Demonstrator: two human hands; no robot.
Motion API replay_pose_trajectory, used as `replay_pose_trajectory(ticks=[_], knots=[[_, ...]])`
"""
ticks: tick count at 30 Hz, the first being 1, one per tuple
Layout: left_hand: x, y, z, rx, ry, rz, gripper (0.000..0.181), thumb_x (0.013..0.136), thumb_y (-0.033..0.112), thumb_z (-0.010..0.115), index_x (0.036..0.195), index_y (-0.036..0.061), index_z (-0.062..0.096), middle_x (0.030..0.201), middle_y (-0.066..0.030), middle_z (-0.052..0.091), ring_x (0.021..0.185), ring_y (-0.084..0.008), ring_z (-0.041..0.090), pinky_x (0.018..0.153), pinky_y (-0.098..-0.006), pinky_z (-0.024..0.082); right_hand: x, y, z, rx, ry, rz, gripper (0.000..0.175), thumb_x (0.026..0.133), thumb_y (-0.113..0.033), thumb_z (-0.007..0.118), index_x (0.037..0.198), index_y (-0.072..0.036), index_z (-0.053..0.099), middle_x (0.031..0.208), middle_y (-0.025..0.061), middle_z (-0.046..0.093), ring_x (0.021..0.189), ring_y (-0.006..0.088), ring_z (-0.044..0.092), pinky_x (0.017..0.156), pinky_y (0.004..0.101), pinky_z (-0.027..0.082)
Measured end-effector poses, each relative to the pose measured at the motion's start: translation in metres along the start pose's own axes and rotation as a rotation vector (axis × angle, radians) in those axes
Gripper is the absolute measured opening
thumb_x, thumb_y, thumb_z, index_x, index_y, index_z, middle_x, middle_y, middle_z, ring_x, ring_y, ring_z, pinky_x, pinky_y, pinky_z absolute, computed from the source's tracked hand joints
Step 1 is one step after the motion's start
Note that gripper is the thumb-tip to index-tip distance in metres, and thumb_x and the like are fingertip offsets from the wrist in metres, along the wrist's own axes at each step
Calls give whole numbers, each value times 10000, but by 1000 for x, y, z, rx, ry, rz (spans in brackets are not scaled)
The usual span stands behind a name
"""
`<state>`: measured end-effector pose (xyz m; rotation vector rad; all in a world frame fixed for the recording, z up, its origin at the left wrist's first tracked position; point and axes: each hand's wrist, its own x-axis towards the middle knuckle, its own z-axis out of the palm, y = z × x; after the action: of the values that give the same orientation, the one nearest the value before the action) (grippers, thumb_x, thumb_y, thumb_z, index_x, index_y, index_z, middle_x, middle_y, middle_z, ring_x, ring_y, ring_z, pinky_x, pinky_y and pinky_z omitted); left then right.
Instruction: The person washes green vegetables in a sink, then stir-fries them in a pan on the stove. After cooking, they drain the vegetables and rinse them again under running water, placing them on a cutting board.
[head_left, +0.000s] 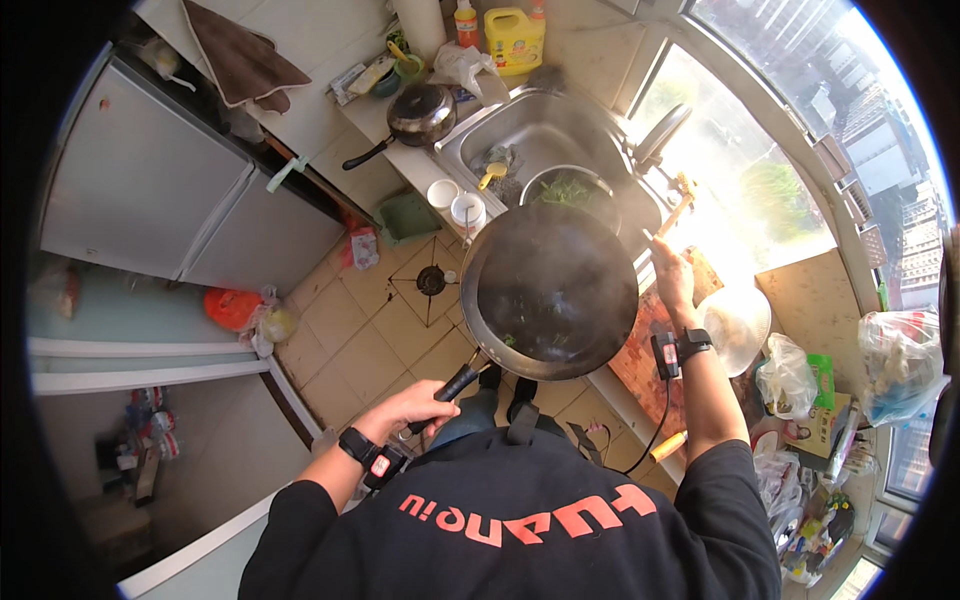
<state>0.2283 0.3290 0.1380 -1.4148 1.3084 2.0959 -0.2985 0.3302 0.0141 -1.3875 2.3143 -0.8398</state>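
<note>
My left hand (420, 405) grips the black handle (454, 386) of a large dark wok (559, 285). The wok hangs in front of the counter and overlaps the near part of the sink (577, 120). Small green scraps cling inside it, and a haze of steam rises around it. To the right of the wok, my right hand (673, 276) is closed around the wooden handle of a pot brush (679, 206), bristle end up near the faucet (660, 139). In the sink, partly hidden by the wok, a metal basin (544, 176) holds leafy greens (564, 189).
A lidded saucepan (421, 114) stands left of the sink, near two white tubs (466, 210). A yellow scoop (493, 174) lies by the sink's left side. Right of me are a wooden cutting board (652, 352), a translucent bowl (735, 326) and plastic bags (786, 379). A refrigerator (142, 172) stands left.
</note>
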Motion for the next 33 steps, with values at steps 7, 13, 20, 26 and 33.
replay_pose_trajectory(ticks=[7,13,20,26,33], knots=[[4,-2,4,-10,13,16,199,885,136,705,857,48,529,589,-4,546,440,-89,520,399,-254,421,-47,-33,-46,489,71,160,361,988,-193,588,1319,-58,635,869,60,661,740,164,607,656,266,461],[4,-5,5,15,70,12,197,871,121,719,930,57,542,634,20,538,462,-61,499,397,-237,398,-161,-81,-119,1003,-123,485,372,1014,-189,529,1354,-50,596,676,-81,399,545,21,328,483,183,224],[5,-10,9,121,129,102,111,845,45,623,889,27,523,559,-21,525,389,-101,493,368,-276,379,-239,-104,-100,973,-254,763,347,1012,-200,524,1313,-40,593,669,-33,468,492,34,341,414,192,214],[1,-9,8,194,134,137,110,843,36,611,884,28,510,554,-22,526,388,-105,508,372,-278,388,-254,-100,-61,1210,-366,860,323,1029,-223,511,1291,-54,593,682,-15,496,486,45,339,414,190,233],[4,-16,7,142,93,207,119,835,34,612,868,45,498,570,-13,534,394,-98,505,380,-271,387,-262,-115,-21,1395,-361,893,251,1059,-321,490,1019,-84,566,714,34,558,515,89,400,458,228,296]])
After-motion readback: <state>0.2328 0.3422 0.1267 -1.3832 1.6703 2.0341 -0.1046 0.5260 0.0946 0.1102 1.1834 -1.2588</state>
